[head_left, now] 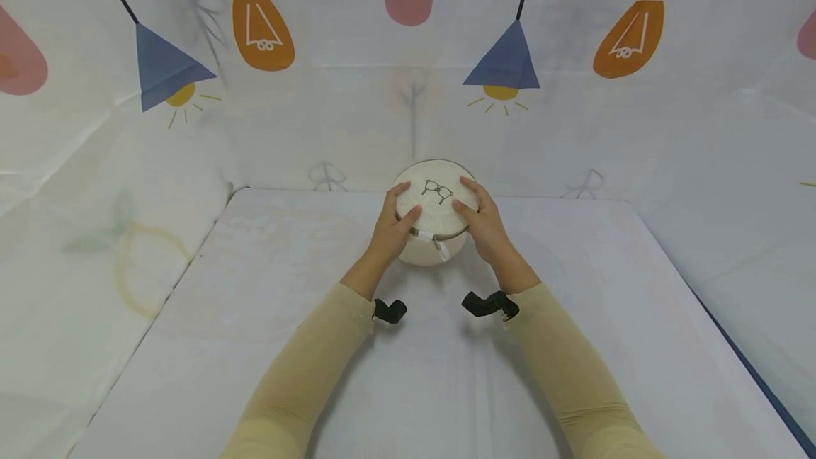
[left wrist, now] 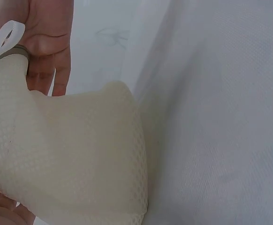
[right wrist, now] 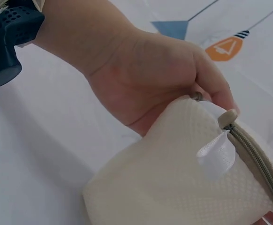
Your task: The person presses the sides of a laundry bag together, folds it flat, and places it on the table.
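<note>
A cream mesh laundry bag (head_left: 427, 250), round with a flat top bearing a dark line print, stands at the back of the table. My left hand (head_left: 391, 229) grips its left rim, thumb on the lid and fingers round the side. On the opposite rim my right hand (head_left: 489, 227) holds it the same way. In the right wrist view the zipper (right wrist: 256, 152) runs round the top edge, with its pull (right wrist: 228, 118) near the right thumb and a white ribbon loop (right wrist: 218, 157) hanging below. The bag's soft side (left wrist: 80, 154) bulges in the left wrist view. Its inside is hidden.
A white-covered table (head_left: 414, 374) spreads beneath both forearms. Behind it hangs a pale cloth backdrop (head_left: 357, 112) printed with lamps and bulbs. Black devices (head_left: 489, 304) are strapped at both wrists.
</note>
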The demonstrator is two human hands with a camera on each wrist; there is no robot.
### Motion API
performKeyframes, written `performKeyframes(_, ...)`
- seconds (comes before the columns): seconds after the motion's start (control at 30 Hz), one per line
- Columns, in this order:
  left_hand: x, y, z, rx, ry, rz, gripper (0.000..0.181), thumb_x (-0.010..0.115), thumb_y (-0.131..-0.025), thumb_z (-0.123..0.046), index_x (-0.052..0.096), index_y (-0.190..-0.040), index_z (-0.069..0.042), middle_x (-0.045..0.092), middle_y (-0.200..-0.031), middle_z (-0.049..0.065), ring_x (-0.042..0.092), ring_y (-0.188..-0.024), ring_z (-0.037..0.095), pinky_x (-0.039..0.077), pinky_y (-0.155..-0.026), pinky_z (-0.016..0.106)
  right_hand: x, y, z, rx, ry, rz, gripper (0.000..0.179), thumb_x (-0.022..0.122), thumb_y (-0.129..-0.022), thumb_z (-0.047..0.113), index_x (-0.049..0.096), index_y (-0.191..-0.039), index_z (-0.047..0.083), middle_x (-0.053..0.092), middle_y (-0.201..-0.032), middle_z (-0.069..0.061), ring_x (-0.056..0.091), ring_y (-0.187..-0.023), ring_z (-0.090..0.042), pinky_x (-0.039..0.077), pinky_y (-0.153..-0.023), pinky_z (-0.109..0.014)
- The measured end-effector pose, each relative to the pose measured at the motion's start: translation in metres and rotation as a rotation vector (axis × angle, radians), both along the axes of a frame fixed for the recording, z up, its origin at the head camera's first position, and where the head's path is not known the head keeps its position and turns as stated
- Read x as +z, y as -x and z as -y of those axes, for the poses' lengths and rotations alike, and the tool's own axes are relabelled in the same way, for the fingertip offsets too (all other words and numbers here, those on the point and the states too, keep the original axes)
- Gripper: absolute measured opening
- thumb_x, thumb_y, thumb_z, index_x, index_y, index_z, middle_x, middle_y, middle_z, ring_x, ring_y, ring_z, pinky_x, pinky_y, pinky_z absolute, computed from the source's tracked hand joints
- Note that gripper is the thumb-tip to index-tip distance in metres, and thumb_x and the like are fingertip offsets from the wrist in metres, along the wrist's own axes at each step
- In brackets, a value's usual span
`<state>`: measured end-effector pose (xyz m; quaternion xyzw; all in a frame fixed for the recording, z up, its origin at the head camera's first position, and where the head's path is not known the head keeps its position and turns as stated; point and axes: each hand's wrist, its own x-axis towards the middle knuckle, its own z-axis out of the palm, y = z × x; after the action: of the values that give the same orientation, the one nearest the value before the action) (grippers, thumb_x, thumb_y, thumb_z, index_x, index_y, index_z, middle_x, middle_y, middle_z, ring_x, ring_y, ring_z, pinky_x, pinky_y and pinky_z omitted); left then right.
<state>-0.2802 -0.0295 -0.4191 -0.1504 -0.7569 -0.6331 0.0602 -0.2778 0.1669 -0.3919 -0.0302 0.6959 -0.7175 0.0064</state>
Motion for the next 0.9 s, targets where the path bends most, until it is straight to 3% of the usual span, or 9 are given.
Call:
performKeyframes(0.2,0.001,-0.002,0.003,0.01,0.101,0.016,0.058,0.054,-0.103,-0.038,0.029,-0.155,-0.025,0.031,-0.16,0.017,0.033,-0.146,0.032,0.025,-0.118,0.048,-0.005,0.002,-0.001,-0.015,0.037,0.001,0.059,0.059,-0.101,0.012,0.036,-0.155,0.017,0.039,-0.154,-0.012,0.053,-0.123,-0.024,0.053,-0.084,-0.021)
performKeyframes(0.4,0.004,-0.006,0.008,0.026,0.237,0.049,0.06,0.051,-0.103,-0.047,0.027,-0.156,-0.03,0.036,-0.158,0.019,0.037,-0.143,0.036,0.03,-0.115,0.052,-0.005,0.001,-0.001,-0.028,0.034,0.009,0.058,0.059,-0.101,0.011,0.037,-0.154,0.016,0.038,-0.155,-0.01,0.052,-0.127,-0.025,0.052,-0.087,-0.023)
performKeyframes(0.57,0.007,-0.009,0.011,0.035,0.336,0.04,0.062,0.05,-0.103,-0.048,0.026,-0.157,-0.028,0.033,-0.16,0.016,0.034,-0.145,0.034,0.029,-0.117,0.051,-0.003,0.0,0.001,-0.041,0.023,0.023,0.057,0.058,-0.102,0.01,0.037,-0.154,0.017,0.037,-0.156,-0.009,0.051,-0.127,-0.025,0.051,-0.086,-0.024)
performKeyframes(0.77,0.012,-0.012,0.015,0.049,0.515,0.009,0.067,0.048,-0.102,-0.053,0.023,-0.16,-0.027,0.035,-0.16,0.013,0.036,-0.144,0.032,0.033,-0.114,0.051,-0.004,-0.002,0.001,-0.02,0.029,0.01,0.057,0.056,-0.103,0.011,0.035,-0.155,0.017,0.036,-0.157,-0.009,0.05,-0.129,-0.027,0.05,-0.089,-0.026)
performKeyframes(0.9,0.013,-0.013,0.017,0.022,0.582,0.015,0.071,0.045,-0.102,-0.057,0.017,-0.161,-0.029,0.03,-0.162,0.011,0.033,-0.146,0.032,0.031,-0.115,0.053,-0.005,-0.002,0.0,-0.013,0.038,-0.008,0.058,0.056,-0.103,0.011,0.034,-0.156,0.016,0.034,-0.158,-0.01,0.05,-0.131,-0.03,0.049,-0.093,-0.03)
